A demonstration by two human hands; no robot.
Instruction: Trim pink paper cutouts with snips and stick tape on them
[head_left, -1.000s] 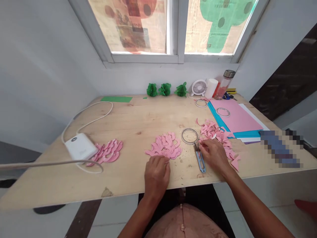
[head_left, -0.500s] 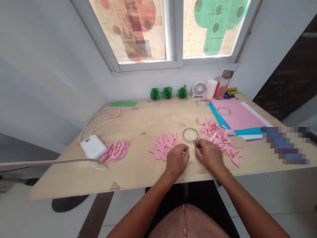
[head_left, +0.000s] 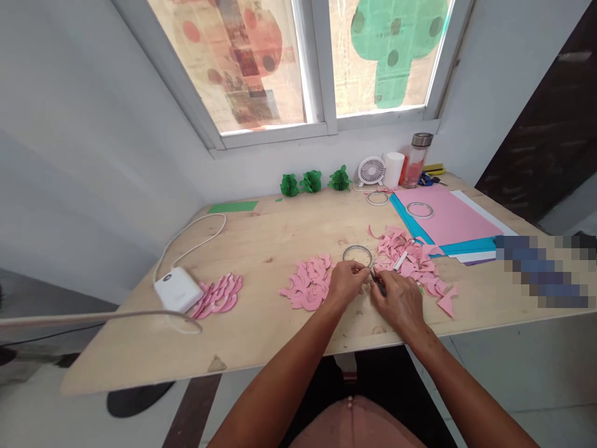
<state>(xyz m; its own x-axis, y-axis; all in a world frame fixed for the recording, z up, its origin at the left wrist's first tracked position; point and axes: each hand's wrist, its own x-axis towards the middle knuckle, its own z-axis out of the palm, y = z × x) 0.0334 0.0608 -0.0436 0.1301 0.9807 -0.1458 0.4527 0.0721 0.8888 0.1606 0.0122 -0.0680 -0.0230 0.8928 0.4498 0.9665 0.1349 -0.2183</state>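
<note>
My left hand (head_left: 346, 282) is closed in a pinch just in front of a thin tape roll (head_left: 357, 247). What its fingertips hold, if anything, is too small to make out. My right hand (head_left: 400, 300) is wrapped round a small dark tool (head_left: 380, 284) with a metal tip, whose exact kind does not show. That tip points at the left fingertips, almost meeting them. Left of my hands lies a heap of curved pink paper cutouts (head_left: 308, 281). Pink paper scraps (head_left: 413, 258) are piled to the right, a small white stick (head_left: 400, 260) among them.
Stacked pink cutouts (head_left: 222, 294) lie beside a white power bank (head_left: 178, 290) with a cable. Green paper ornaments (head_left: 311, 182), a small fan (head_left: 372, 170) and a glass bottle (head_left: 416, 163) line the back. Coloured sheets (head_left: 459, 218) lie at right, another tape roll (head_left: 420, 210) on top.
My left hand has moved right, bringing its fingertips to the tool's tip. The right hand still grips the tool, now turned slightly. The whole view has shifted a little.
</note>
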